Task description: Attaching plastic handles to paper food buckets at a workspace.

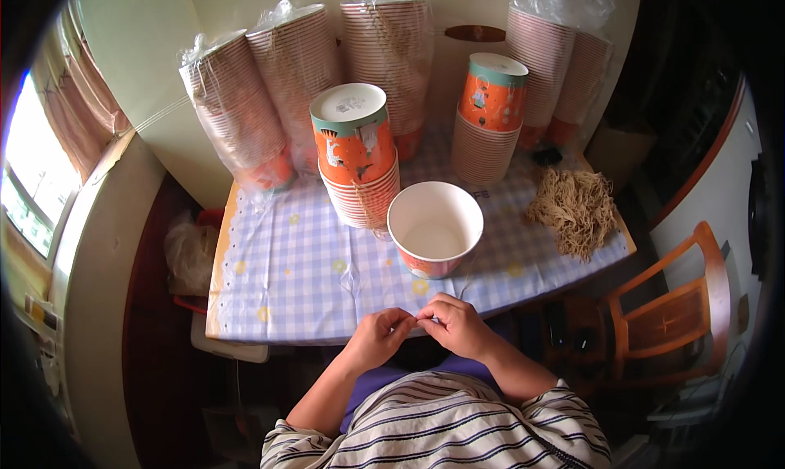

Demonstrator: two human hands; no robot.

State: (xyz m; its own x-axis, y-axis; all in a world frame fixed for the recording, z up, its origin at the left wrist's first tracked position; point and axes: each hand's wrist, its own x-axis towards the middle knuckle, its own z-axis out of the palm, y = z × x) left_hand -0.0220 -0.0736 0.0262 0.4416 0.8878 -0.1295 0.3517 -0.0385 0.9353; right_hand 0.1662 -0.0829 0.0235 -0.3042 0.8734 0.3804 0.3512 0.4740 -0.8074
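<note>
My left hand (379,335) and my right hand (454,323) meet just off the table's near edge, above my lap. The fingers of both are pinched together, fingertips almost touching; whatever they hold is too small to make out. Right ahead of them, an open paper bucket (435,228) stands upright, white inside with an orange printed outside. Behind it to the left is a stack of upside-down orange and green paper buckets (356,154). Another upside-down stack (489,117) of such paper buckets stands farther back on the right.
Tall stacks of buckets in clear plastic bags (237,113) line the back of the table. A tangled heap of tan string (576,211) lies at the right edge. The checked blue tablecloth (315,281) covers the table. A wooden chair (666,318) stands at the right.
</note>
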